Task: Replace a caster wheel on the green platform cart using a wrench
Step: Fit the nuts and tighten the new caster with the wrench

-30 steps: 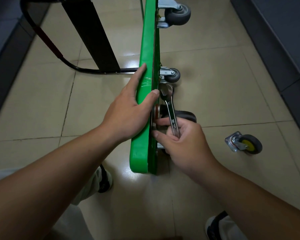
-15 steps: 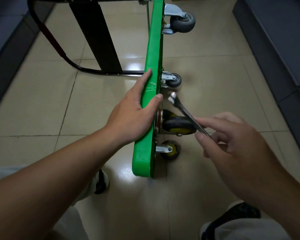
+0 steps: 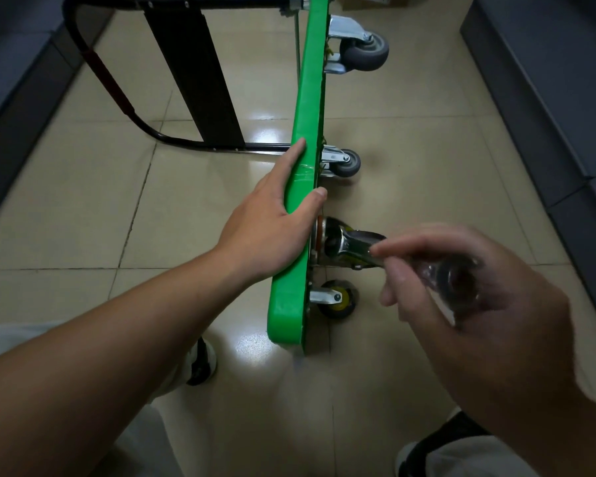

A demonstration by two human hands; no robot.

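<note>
The green platform cart [image 3: 301,173] stands on its edge on the tiled floor, its wheels pointing right. My left hand [image 3: 272,222] grips the deck's upper edge, thumb over the right side. My right hand [image 3: 468,290] holds a steel wrench [image 3: 362,244], blurred near the hand. The wrench's open jaw lies over the black and yellow caster wheel [image 3: 334,249] mounted near the deck's near end. Another yellow-hubbed caster [image 3: 338,299] sits below it. Two grey casters [image 3: 346,163] [image 3: 363,51] sit farther along.
The cart's black folded handle [image 3: 117,98] and a black panel [image 3: 200,77] lie on the floor to the left. Dark cabinets [image 3: 547,80] line the right side, a dark wall base the left. My shoes [image 3: 200,363] are near the bottom.
My right hand drew back to the right and toward me with the wrench, swinging its jaw from above the caster down over it. The loose spare caster on the floor is out of sight now.
</note>
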